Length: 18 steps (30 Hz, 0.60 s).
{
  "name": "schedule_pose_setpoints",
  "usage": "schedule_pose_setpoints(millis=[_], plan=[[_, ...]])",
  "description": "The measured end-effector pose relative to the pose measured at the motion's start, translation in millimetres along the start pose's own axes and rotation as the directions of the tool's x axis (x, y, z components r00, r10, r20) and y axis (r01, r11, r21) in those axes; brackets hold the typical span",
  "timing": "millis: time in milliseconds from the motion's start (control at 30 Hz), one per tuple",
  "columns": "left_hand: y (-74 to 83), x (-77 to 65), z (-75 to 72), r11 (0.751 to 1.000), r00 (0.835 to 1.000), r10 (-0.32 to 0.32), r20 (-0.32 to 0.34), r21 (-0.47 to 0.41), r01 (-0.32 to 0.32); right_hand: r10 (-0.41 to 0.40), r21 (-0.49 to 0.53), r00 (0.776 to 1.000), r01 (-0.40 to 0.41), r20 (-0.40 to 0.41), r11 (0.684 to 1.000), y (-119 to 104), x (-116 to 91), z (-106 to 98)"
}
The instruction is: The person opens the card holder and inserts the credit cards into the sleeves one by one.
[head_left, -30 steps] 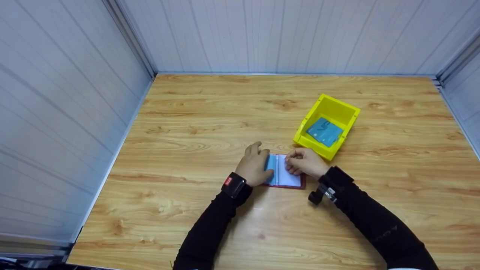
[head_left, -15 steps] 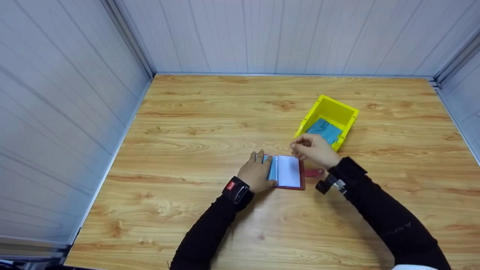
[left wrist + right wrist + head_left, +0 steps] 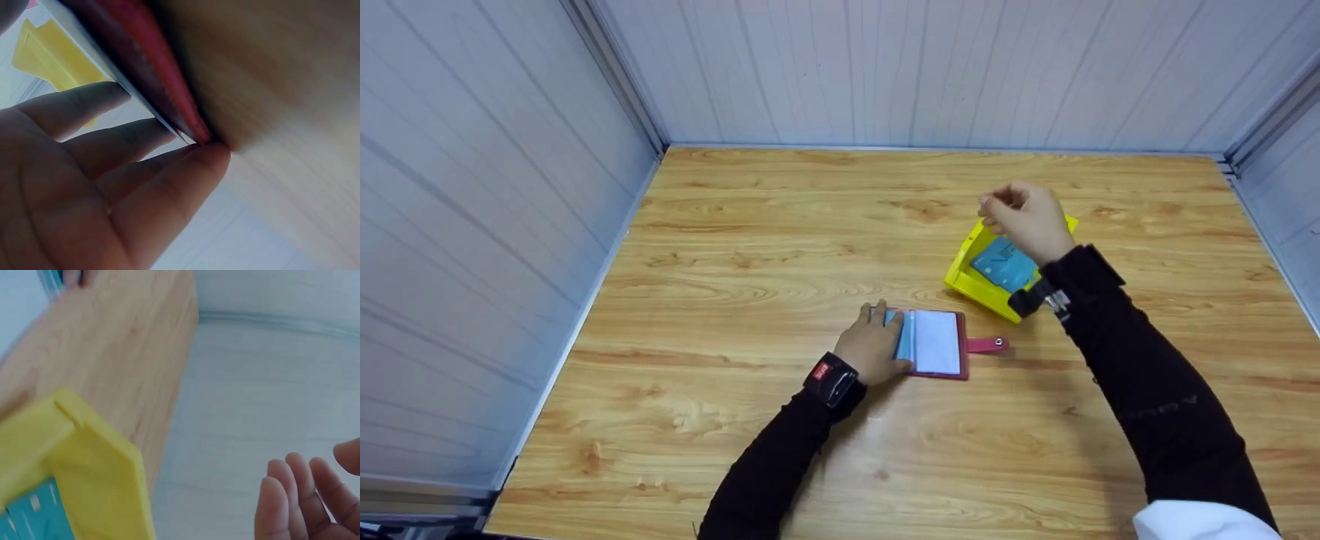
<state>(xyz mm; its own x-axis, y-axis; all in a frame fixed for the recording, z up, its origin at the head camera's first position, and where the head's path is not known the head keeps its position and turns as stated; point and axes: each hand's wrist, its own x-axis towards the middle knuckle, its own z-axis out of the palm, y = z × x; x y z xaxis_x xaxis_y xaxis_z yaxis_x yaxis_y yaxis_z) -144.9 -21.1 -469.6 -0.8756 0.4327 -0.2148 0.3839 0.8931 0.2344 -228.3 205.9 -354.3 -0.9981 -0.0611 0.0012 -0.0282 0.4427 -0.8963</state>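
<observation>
A small red card holder [image 3: 963, 346] lies unfolded on the table, with a white page [image 3: 937, 343] at its right and a blue strip showing at its left. My left hand [image 3: 871, 349] rests on its left side, fingers spread; the left wrist view shows fingertips at the red cover's edge [image 3: 174, 84]. Over the yellow bin [image 3: 984, 295] hovers my right hand [image 3: 1030, 219], fingers loosely bent and holding nothing. The right wrist view shows its thumb apart from the fingers [image 3: 309, 495]. Inside the bin lie blue cards [image 3: 1003, 264], the top one marked "VIP", partly hidden by the hand.
The holder's pink strap [image 3: 987, 344] with a metal snap points right, just below the bin. A wood-grain table [image 3: 780, 247] surrounds everything. White panel walls [image 3: 840, 75] stand along its back and both sides.
My right hand has left the white page and moved up and right to above the bin, uncovering the strap. The left hand has shifted slightly and lies flatter on the holder.
</observation>
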Motion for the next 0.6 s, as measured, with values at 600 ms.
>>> schedule_pose_setpoints(millis=[600], plan=[[2.9, -2.0, 0.2, 1.000, 1.000, -0.022, 0.021, -0.013, 0.022, -0.031, -0.485, 0.968, -0.098, -0.250, 0.869, 47, 52, -2]])
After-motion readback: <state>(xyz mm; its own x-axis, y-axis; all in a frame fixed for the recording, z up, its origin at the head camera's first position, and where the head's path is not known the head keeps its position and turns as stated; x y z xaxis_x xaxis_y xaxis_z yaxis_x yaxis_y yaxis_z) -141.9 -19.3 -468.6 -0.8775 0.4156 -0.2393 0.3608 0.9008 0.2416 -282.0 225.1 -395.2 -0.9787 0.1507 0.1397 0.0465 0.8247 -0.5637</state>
